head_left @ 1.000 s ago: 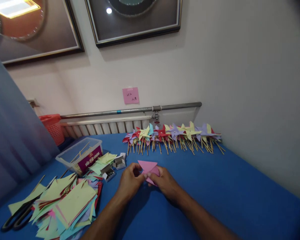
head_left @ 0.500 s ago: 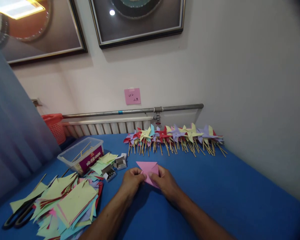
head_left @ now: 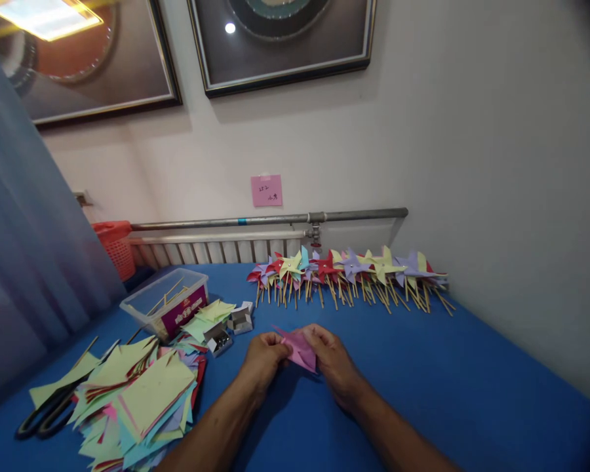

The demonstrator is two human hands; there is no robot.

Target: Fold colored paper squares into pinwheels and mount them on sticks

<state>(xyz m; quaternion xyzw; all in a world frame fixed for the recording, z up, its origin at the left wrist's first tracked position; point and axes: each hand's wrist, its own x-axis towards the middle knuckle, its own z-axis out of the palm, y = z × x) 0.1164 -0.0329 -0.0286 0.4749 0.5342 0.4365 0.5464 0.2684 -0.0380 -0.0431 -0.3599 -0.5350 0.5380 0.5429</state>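
A pink sheet of paper [head_left: 302, 354], partly folded inward, is between my two hands above the blue table [head_left: 423, 393]. My left hand [head_left: 264, 357] pinches its left side between thumb and fingers. On the right, my right hand [head_left: 332, 357] grips the upper right part, its thumb lying over the paper. The fingers hide the paper's middle in part. Just left of my left hand stand two small open boxes, one holding shiny pins [head_left: 219, 343] and the other a grey-white box [head_left: 240, 319].
Finished paper pinwheels on sticks [head_left: 344, 269] lie in a row by the wall. Left are a pile of coloured paper [head_left: 147, 393], black-handled scissors [head_left: 49, 413] and a clear plastic box [head_left: 164, 305] with sticks. Behind it stands a red basket [head_left: 118, 249]; a pipe [head_left: 275, 219] runs along the wall.
The pink paper's top has been folded down further, with the right fingers moved up over its upper edge. The whole view has shifted slightly, so the surroundings appear farther right.
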